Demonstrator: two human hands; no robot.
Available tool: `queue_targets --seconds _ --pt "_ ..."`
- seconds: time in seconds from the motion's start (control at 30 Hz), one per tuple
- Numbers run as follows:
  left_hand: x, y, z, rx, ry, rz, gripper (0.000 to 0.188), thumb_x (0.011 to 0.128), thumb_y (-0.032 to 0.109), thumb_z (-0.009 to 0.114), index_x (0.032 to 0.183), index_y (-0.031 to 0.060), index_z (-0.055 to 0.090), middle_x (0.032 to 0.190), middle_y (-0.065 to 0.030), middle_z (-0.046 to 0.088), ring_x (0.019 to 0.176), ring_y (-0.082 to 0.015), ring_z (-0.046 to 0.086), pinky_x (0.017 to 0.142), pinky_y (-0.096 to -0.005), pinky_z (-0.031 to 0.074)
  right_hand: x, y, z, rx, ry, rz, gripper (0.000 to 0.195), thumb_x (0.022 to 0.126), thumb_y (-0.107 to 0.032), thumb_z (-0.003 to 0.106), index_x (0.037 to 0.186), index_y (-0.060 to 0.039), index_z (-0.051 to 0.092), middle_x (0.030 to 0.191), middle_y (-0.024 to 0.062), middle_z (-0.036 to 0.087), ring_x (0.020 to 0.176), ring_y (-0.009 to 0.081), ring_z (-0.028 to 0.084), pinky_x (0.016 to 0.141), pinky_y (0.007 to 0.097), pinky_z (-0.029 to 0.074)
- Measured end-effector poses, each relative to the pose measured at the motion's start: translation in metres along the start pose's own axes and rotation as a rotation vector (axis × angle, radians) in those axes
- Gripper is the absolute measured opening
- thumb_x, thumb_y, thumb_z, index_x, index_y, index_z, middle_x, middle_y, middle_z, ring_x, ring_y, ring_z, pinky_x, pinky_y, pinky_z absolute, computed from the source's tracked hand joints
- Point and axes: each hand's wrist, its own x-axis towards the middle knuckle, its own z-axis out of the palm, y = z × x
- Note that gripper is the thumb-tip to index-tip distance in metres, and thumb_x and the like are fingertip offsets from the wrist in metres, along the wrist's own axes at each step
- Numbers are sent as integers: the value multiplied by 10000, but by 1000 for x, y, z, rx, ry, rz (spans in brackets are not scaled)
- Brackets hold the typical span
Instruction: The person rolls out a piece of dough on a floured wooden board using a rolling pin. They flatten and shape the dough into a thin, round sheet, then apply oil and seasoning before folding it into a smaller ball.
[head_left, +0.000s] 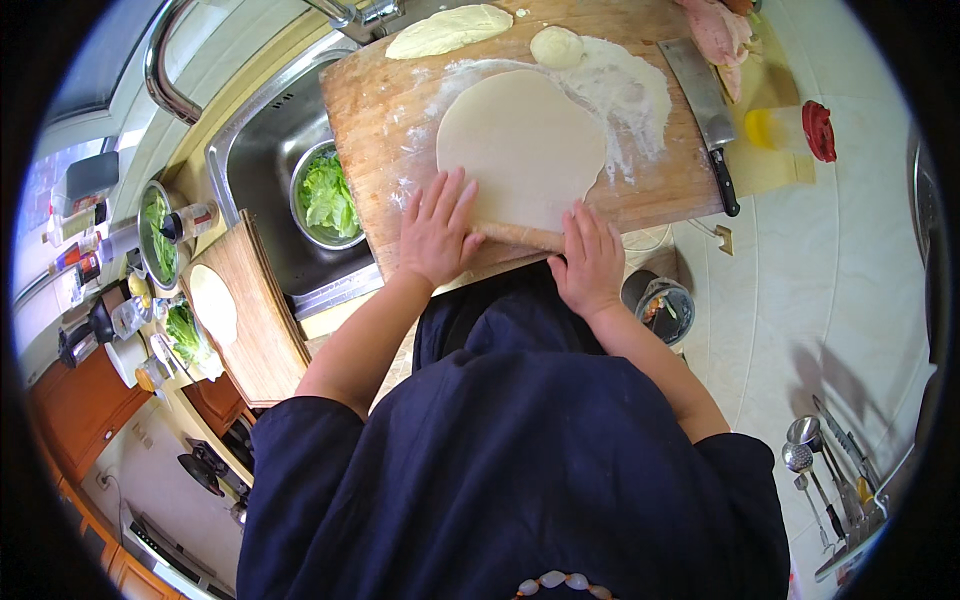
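A thin round sheet of rolled dough (521, 142) lies on a floured wooden board (375, 150). Across its near edge runs a slim wooden rolling pin (521, 236), close to the board's front edge. My left hand (441, 229) rests over the pin's left end, fingers stretched forward, fingertips reaching the dough's near left edge. Over the right end lies my right hand (589, 259), fingers also forward. Both palms hide the pin's ends. Beyond the sheet sit a small dough ball (556, 48), a heap of loose flour (634, 94) and a long piece of dough (450, 31).
A cleaver (697, 94) lies along the board's right side, beside raw meat (716, 34) and a red-lidded jar (791, 129). Left is a sink (262, 172) with a bowl of lettuce (328, 196). A second board (259, 322) bears another dough sheet (213, 304). A bin (665, 310) stands below right.
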Motion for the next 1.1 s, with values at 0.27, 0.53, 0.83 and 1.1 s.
queue_targets --seconds 0.27,0.53,0.83,1.1 --pt "-4 -11 -3 -238 157 59 494 917 269 611 1371 88 543 1415 -164 543 1356 -363 463 1118 -518 338 -15 -4 4 91 119 -48 490 713 -173 762 1191 -180 654 1082 -10 625 978 231 583 879 410 423" --pt "146 -36 -33 -464 48 -690 432 765 407 765 1011 66 667 992 -161 715 925 -320 678 835 -413 525 -20 42 -35 105 167 88 424 728 -117 768 1139 -146 672 1024 68 626 955 304 591 838 433 449" --pt "75 -102 3 -464 358 -960 356 812 339 699 840 -15 676 774 -144 695 694 -260 675 647 -405 527 39 83 -43 224 222 190 435 749 -125 778 1169 -115 663 1026 113 622 958 333 597 835 448 459" --pt "69 -23 47 -1119 594 -1149 277 871 218 668 981 -31 617 896 -162 677 811 -258 647 768 -377 519 130 73 -27 298 33 -72 403 714 -117 796 1097 -144 674 1026 61 633 970 302 603 836 434 477"
